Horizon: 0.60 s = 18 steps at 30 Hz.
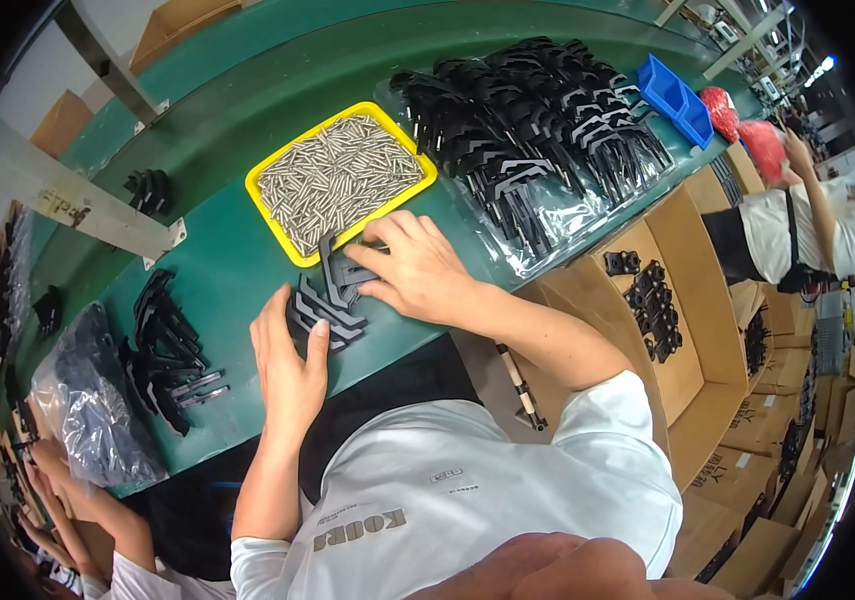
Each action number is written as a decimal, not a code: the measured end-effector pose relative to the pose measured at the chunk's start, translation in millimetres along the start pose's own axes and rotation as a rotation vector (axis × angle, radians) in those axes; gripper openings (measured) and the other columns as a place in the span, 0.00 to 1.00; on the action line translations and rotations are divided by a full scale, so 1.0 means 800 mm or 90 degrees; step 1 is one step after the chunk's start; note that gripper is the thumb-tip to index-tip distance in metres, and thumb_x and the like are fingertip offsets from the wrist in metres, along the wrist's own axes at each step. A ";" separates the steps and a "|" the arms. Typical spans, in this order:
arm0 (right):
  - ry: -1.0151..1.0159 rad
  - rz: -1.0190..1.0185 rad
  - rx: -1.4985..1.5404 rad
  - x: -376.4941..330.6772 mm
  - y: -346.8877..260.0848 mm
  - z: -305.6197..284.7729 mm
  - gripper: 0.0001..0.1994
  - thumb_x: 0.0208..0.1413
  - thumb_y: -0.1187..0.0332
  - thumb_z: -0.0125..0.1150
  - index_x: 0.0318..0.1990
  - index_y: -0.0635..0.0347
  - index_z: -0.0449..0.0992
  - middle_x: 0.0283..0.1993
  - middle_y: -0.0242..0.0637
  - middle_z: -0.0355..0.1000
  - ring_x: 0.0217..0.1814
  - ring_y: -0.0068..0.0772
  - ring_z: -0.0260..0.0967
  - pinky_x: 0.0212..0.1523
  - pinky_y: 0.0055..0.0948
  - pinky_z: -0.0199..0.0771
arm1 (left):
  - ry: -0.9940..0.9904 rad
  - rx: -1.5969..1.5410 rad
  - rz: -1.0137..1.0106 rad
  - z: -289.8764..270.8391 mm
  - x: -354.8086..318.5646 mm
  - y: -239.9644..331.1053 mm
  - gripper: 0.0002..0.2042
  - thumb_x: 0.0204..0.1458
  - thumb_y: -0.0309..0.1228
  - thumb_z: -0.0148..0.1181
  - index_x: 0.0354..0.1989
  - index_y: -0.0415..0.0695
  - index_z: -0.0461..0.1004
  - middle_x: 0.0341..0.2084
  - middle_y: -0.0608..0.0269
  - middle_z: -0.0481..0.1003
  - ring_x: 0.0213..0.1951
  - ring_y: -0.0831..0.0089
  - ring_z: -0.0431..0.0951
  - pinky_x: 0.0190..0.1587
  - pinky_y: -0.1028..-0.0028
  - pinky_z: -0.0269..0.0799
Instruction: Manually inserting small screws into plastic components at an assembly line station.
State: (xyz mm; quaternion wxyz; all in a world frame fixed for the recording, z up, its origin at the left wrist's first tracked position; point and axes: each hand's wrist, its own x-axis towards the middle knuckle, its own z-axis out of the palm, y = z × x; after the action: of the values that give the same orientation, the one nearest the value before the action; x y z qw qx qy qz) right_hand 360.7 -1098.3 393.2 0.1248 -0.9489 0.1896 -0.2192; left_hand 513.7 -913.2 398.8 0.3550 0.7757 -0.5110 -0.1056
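Note:
Just in front of me on the green tabletop lies a small group of black angled brackets (331, 318). My left hand (289, 368) has its thumb and fingers curled round their left end. My right hand (415, 268) pinches another black bracket (331, 268) between thumb and fingers, at the right side of the group. Its upper end reaches the near rim of a yellow tray (259, 205), which is full of small silver metal pins (342, 175). The fingertips of both hands are partly hidden by the brackets.
Many black brackets (537, 110) lie on clear plastic at the far right, by a blue bin (675, 100). More brackets (172, 330) and a plastic bag (97, 400) are left. A carton (692, 400) with black parts stands right. Co-workers' arms (77, 490) show at lower left.

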 end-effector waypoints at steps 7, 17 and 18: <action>0.062 -0.123 0.041 -0.003 0.017 0.009 0.23 0.54 0.56 0.70 0.55 0.54 0.75 0.54 0.34 0.70 0.60 0.39 0.64 0.59 0.38 0.61 | -0.022 -0.096 -0.048 0.000 0.000 -0.005 0.27 0.66 0.34 0.57 0.70 0.34 0.61 0.65 0.42 0.67 0.63 0.48 0.69 0.66 0.58 0.65; 0.000 -0.101 0.156 -0.014 0.022 0.016 0.23 0.54 0.56 0.70 0.54 0.54 0.74 0.55 0.33 0.72 0.59 0.36 0.66 0.58 0.37 0.60 | 0.013 -0.013 0.045 0.027 0.000 0.000 0.30 0.65 0.39 0.57 0.71 0.35 0.60 0.70 0.39 0.60 0.68 0.44 0.63 0.70 0.52 0.58; -0.009 -0.093 0.172 -0.013 0.023 0.015 0.23 0.54 0.56 0.70 0.54 0.54 0.74 0.55 0.33 0.72 0.59 0.36 0.66 0.58 0.37 0.60 | 0.016 -0.008 0.043 0.028 0.001 0.001 0.31 0.65 0.40 0.57 0.71 0.35 0.60 0.70 0.39 0.59 0.68 0.43 0.62 0.71 0.52 0.58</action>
State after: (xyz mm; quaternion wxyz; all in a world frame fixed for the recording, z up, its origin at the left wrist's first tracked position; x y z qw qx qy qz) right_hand 351.8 -1108.2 372.9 0.2363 -0.9364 0.0879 -0.2441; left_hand 501.5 -923.8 383.1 0.3700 0.7571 -0.5313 -0.0871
